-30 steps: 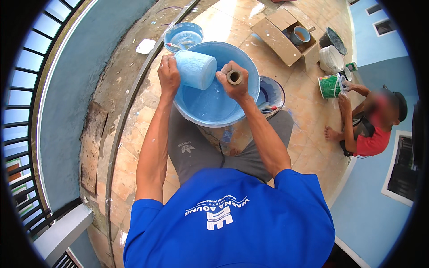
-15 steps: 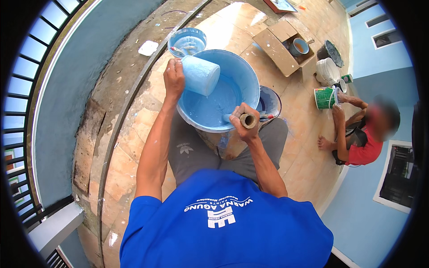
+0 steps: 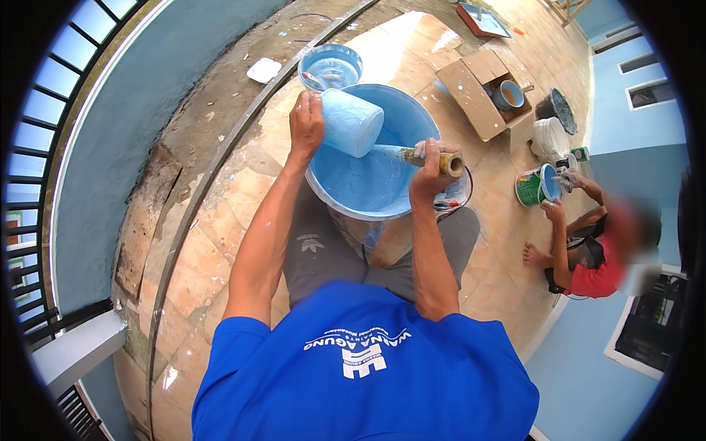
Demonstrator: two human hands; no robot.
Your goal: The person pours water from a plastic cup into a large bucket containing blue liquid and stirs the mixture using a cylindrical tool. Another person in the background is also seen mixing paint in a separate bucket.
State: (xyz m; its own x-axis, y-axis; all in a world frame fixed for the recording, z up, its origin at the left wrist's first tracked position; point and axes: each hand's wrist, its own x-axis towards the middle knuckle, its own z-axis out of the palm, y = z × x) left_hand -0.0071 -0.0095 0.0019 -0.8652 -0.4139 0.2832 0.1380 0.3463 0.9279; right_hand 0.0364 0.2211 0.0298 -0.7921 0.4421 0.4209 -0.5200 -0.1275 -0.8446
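Gripped at one end by my left hand, a paint-smeared light blue plastic cup hangs tilted over a large blue basin. Blue paint coats the basin's inside. My right hand is wrapped round a hollow bamboo stick, held nearly level above the basin's right side. The stick's far part is coated pale blue and points at the cup; whether it touches the cup I cannot tell. The basin stands in front of my knees.
Beyond the basin sits a smaller blue bucket with a brush. Another container is partly hidden behind my right hand. An opened cardboard box holds a blue pot. At right, a crouching person handles a green paint bucket.
My right hand has risen and moved right, and the bamboo stick has swung from upright to nearly level, its coated end lifted. The other person's green bucket now tips its opening into view.
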